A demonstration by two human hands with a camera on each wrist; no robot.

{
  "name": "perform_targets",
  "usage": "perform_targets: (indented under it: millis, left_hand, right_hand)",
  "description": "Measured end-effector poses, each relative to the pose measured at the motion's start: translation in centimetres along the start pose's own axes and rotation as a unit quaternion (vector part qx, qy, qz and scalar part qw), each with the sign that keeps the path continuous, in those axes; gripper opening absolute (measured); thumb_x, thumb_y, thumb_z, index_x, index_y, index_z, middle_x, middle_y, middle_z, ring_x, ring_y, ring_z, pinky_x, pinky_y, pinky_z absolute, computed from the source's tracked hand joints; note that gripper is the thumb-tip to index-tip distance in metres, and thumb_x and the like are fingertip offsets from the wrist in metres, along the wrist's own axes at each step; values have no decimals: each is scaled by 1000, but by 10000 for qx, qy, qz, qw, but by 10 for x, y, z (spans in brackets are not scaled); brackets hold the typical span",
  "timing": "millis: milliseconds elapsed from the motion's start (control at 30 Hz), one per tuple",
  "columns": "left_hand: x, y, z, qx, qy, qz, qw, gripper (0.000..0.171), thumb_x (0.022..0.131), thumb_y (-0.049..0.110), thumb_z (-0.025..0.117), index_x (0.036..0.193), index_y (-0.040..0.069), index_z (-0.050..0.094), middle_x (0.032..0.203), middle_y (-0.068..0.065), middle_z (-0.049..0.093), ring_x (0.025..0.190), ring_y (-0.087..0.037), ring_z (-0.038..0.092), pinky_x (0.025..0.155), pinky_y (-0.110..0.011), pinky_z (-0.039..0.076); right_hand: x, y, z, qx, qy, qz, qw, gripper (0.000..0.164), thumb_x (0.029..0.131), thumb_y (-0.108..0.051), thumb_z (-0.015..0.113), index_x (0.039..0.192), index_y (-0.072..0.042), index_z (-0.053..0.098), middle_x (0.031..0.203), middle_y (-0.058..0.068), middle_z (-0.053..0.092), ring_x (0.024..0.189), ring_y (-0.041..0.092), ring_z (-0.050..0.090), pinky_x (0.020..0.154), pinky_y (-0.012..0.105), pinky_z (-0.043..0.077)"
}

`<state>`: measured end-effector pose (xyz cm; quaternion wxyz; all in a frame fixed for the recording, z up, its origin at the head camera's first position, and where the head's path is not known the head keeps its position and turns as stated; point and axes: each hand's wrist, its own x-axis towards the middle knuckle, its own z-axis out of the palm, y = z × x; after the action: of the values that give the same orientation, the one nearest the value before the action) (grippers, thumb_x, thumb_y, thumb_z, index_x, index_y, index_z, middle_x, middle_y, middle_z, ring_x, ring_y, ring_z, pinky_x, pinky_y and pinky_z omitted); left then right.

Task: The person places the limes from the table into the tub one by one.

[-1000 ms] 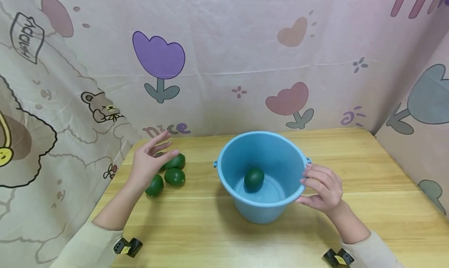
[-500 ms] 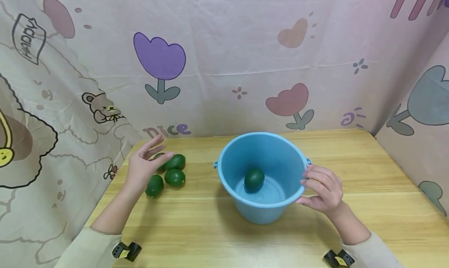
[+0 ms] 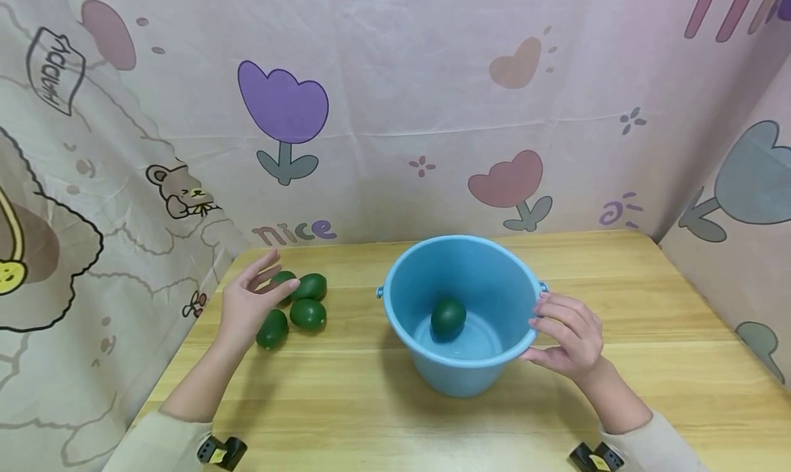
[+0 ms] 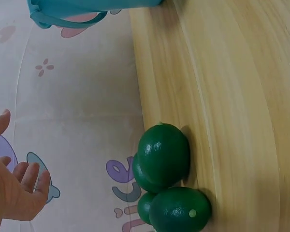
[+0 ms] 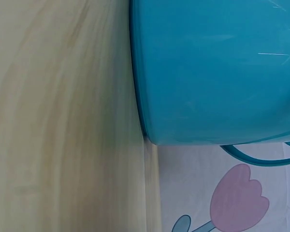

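Observation:
A light blue bucket (image 3: 454, 379) stands on the wooden table, with one dark green oval fruit (image 3: 448, 319) lying inside on its bottom. My right hand (image 3: 570, 331) grips the bucket's right rim, fingers over the edge and thumb below; in the right wrist view only the bucket's side (image 5: 217, 72) shows, not the hand. To the left, several smooth, shiny green fruits (image 3: 307, 315) lie grouped together. My left hand (image 3: 248, 306) is over the left side of this group, fingers spread and holding nothing. The left wrist view shows the fruits (image 4: 165, 154) beside the extended fingers of that hand.
A pale patterned cloth (image 3: 395, 73) hangs behind the table (image 3: 346, 417) and along both sides. The bucket's thin handle (image 5: 253, 160) hangs on its far side. Small black devices (image 3: 222, 453) are strapped at both sleeves.
My left hand has drifted a little left and down, uncovering more of the back fruits. The right hand stays on the bucket rim, and the fruits have not moved.

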<state>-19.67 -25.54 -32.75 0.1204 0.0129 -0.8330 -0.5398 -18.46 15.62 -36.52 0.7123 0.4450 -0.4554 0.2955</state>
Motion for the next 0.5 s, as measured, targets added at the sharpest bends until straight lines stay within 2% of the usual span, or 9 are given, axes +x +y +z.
perform_targets:
  millis: [233,500]
  left_hand:
    - [1,-8,-6,-70,72,-283,9995,70,84,26,73,144,14,40,148,-6,40,131,-24,44,90,-11,45]
    - [1,-18,-11,-572,135,-650,9962,73,84,22,73,146,13,36,153,-4,31,135,-26,38,82,-6,45]
  right_hand:
    - [3,-1,1,-37,15,18,10000,49,83,-43,69,63,0,54,62,13,55,66,23,56,87,26,52]
    - [0,0,0,-56,22,5,10000,49,82,-43,69,64,0,55,62,13,56,66,23,57,86,26,53]
